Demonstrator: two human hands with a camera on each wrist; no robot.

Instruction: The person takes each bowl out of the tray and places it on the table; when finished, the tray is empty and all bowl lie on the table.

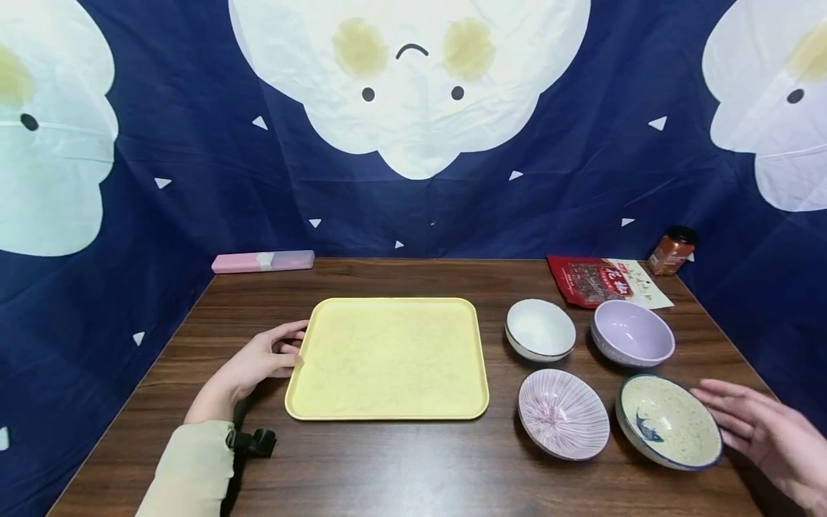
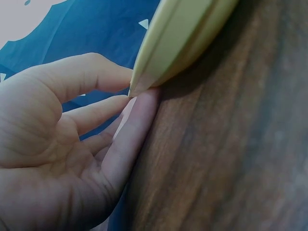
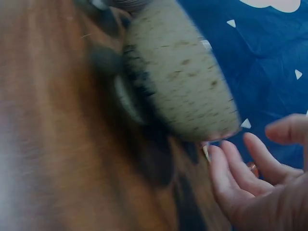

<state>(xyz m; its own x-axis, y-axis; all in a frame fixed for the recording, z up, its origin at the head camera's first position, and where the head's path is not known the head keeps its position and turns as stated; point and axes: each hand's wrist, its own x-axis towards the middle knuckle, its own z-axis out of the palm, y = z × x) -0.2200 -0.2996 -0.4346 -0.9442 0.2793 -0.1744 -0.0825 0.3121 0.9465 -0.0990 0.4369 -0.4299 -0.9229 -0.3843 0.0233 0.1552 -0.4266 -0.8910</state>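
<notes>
A yellow rectangular tray point(image 1: 388, 359) lies on the table, and my left hand point(image 1: 265, 361) pinches its left rim. The left wrist view shows the thumb and fingertips meeting at the tray's edge point(image 2: 166, 48). At the far right, my right hand point(image 1: 765, 431) is beside a speckled cream bowl point(image 1: 672, 420) with a dark rim and a blue fish motif. Its fingers point(image 3: 233, 163) are spread and relaxed, right at the bowl's rim. To the left of that bowl sits a striped pink-purple bowl point(image 1: 563, 414). Behind them stand a white bowl point(image 1: 540, 329) and a lilac bowl point(image 1: 632, 332).
A red-and-white spice packet point(image 1: 597, 282) lies behind the bowls, with a dark-lidded jar point(image 1: 673, 251) in the back right corner. A pink case point(image 1: 263, 261) rests along the back left edge. Blue patterned cloth point(image 1: 413, 215) hangs around the wooden table point(image 1: 400, 467).
</notes>
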